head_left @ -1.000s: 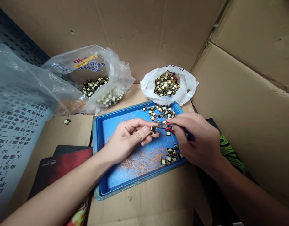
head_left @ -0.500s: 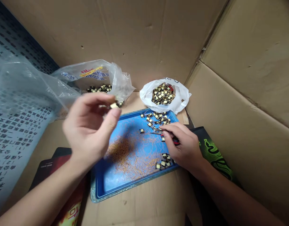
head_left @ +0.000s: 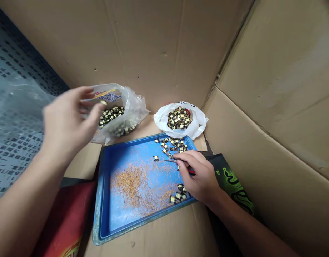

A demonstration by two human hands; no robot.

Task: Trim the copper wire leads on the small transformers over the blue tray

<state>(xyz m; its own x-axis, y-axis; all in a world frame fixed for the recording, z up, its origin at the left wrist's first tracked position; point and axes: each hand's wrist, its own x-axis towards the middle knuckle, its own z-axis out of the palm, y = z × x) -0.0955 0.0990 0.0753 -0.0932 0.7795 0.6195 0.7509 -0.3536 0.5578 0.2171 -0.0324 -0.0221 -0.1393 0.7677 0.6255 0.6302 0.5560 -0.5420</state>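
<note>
My left hand [head_left: 70, 123], blurred, is raised at the mouth of a clear plastic bag [head_left: 134, 107], its thumb and fingers apart. A small yellow-and-black transformer [head_left: 103, 102] shows just off the thumb tip; I cannot tell whether it still touches. Inside that bag lies a heap of similar transformers [head_left: 112, 115]. My right hand [head_left: 198, 175] is wrapped round red-handled pliers [head_left: 191, 171], whose thin pointed jaws stand apart over the blue tray [head_left: 98, 207]. Beyond the jaws lie several transformers with wire leads [head_left: 175, 144]; one transformer [head_left: 156, 158] lies alone to their left.
Copper-coloured wire clippings [head_left: 130, 182] are spread over the tray. A small group of transformers [head_left: 179, 193] lies in its near right corner. Behind stands a white plastic bag [head_left: 160, 119] full of leaded transformers. Cardboard walls [head_left: 143, 43] rise behind and at right.
My left hand has moved left to the clear bag, and its pinch on the transformer has opened. My right hand keeps the pliers over the tray. The whole view has shifted slightly.
</note>
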